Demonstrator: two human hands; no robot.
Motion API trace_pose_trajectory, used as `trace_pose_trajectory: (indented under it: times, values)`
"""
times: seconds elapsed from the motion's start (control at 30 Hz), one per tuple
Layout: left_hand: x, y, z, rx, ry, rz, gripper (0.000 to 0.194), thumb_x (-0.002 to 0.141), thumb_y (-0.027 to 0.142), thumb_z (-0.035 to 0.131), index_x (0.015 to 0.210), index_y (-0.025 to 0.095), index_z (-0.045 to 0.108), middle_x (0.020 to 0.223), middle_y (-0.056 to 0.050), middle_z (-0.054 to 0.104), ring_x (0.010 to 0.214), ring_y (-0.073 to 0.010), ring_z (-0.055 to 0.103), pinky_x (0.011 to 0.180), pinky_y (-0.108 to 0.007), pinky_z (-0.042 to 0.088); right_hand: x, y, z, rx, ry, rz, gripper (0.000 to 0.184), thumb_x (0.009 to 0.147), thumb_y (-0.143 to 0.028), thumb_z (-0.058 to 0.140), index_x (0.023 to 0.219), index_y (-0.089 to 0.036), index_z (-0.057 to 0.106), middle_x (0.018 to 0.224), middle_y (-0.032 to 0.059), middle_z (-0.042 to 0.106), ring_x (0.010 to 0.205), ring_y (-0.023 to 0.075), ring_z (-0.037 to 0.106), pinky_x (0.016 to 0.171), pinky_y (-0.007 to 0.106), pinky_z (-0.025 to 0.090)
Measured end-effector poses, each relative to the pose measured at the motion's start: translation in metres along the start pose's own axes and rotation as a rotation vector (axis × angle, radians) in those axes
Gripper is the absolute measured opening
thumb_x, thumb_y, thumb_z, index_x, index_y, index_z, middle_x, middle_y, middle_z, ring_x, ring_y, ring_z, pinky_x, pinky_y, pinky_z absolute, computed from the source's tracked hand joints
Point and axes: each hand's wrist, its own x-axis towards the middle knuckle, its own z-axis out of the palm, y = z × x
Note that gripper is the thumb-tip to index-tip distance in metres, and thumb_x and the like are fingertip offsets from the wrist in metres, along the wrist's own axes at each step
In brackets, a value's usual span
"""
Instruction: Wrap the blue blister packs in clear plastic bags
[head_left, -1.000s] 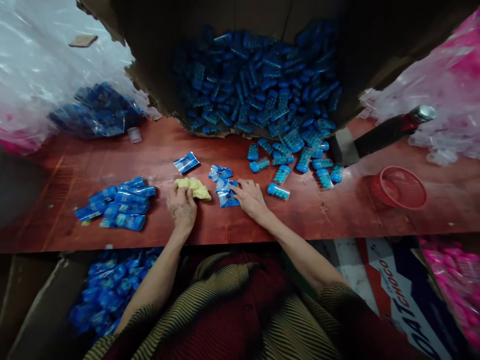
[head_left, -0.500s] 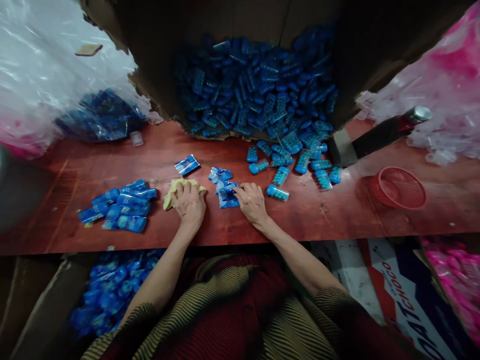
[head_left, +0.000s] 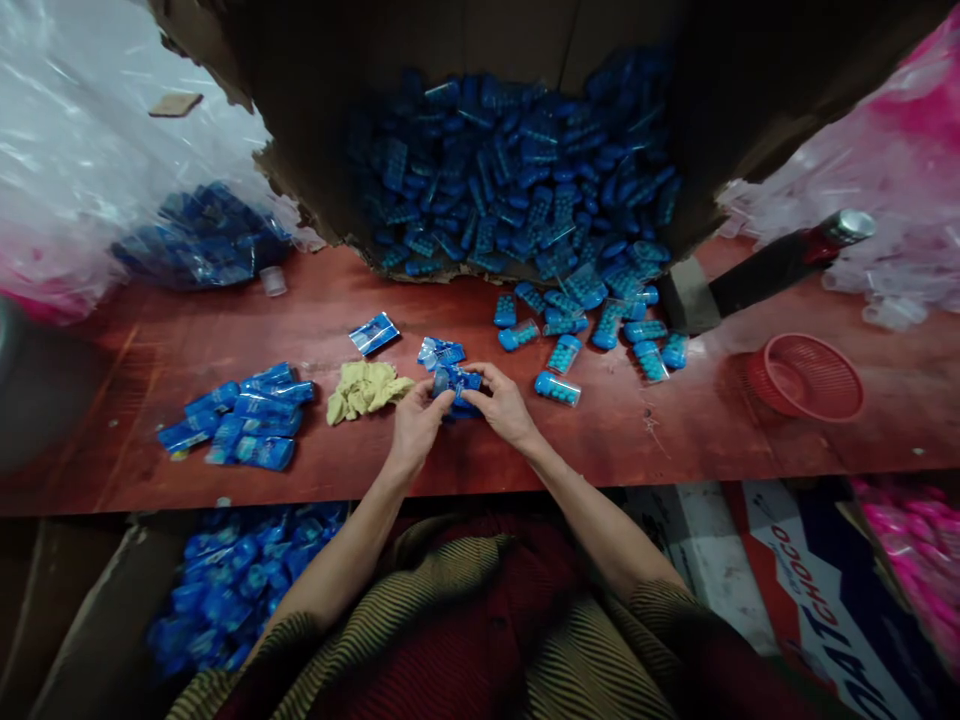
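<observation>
Both hands meet over a blue printed plastic sleeve (head_left: 466, 380), thumbs and fingers pinching it from either side. My left hand (head_left: 417, 420) is closed on its left edge, my right hand (head_left: 504, 400) on its right. Just behind lie more flat blue sleeves (head_left: 440, 352), and a single one (head_left: 374, 333) rests further left. Beside my left hand is a crumpled yellow cloth (head_left: 365, 390). Several clear bottles with blue caps and blue balls inside, one of them a near bottle (head_left: 557, 388), lie to the right of my right hand.
A torn cardboard box (head_left: 315, 200) full of blue-capped bottles stands at the back. Blue-wrapped bottles (head_left: 259, 415) are piled at left. A red basket (head_left: 806, 378) and a dark bar with a metal end (head_left: 780, 265) are at right. Below the table edge sits a heap of blue-wrapped pieces (head_left: 225, 580).
My left hand has left the yellow cloth and moved right to the blue sleeve. My right hand has stayed near the same spot, now holding the sleeve together with the left.
</observation>
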Motion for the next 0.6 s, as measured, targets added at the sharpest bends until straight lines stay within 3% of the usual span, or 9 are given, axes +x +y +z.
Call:
trace_pose_trajectory:
  times: [0.1,0.23,0.3,0.4,0.6]
  values:
    - [0.0,0.002,0.002,-0.112,-0.033,-0.124,0.031,0.056,0.038,0.076,0.068,0.014,0.062,0.054,0.003,0.056,0.045,-0.0071,0.048,0.041,-0.019,0.033,0.0,0.003,0.004,0.234,-0.014,0.15,0.038,0.066,-0.028,0.064,0.102,-0.018,0.058,0.088,0.0009,0.066,0.078,0.0142,0.061,0.075,0.028,0.048]
    - [-0.006,0.003,0.004,-0.299,-0.117,-0.257,0.041,0.049,0.039,0.081,0.074,0.014,0.059,0.056,0.004,0.057,0.043,-0.0073,0.05,0.041,-0.018,0.035,-0.001,0.006,0.008,0.396,0.035,0.276,0.041,0.059,-0.028,0.069,0.097,-0.017,0.06,0.075,-0.002,0.065,0.069,0.012,0.059,0.069,0.026,0.047]
    - [-0.008,0.002,0.005,-0.319,-0.124,-0.277,0.041,0.048,0.037,0.081,0.073,0.013,0.058,0.055,0.003,0.057,0.043,-0.007,0.05,0.041,-0.018,0.035,-0.003,0.005,0.009,0.399,0.035,0.269,0.034,0.058,-0.028,0.07,0.089,-0.017,0.062,0.07,-0.0034,0.063,0.066,0.011,0.056,0.068,0.025,0.046]
    - [-0.009,0.001,0.008,-0.294,-0.043,-0.233,0.039,0.047,0.036,0.081,0.069,0.012,0.059,0.054,0.003,0.058,0.041,-0.0064,0.049,0.04,-0.018,0.035,-0.006,0.005,0.009,0.356,0.039,0.247,0.019,0.061,-0.032,0.068,0.067,-0.016,0.058,0.061,-0.0055,0.056,0.058,0.0085,0.049,0.062,0.023,0.041]
    - [-0.012,0.001,0.014,-0.317,0.028,-0.202,0.035,0.05,0.033,0.078,0.07,0.012,0.059,0.055,0.003,0.06,0.04,-0.006,0.049,0.04,-0.019,0.036,-0.01,0.006,0.016,0.227,0.079,0.212,0.023,0.068,-0.036,0.059,0.059,-0.018,0.048,0.055,-0.0069,0.045,0.054,0.0077,0.038,0.055,0.022,0.034]
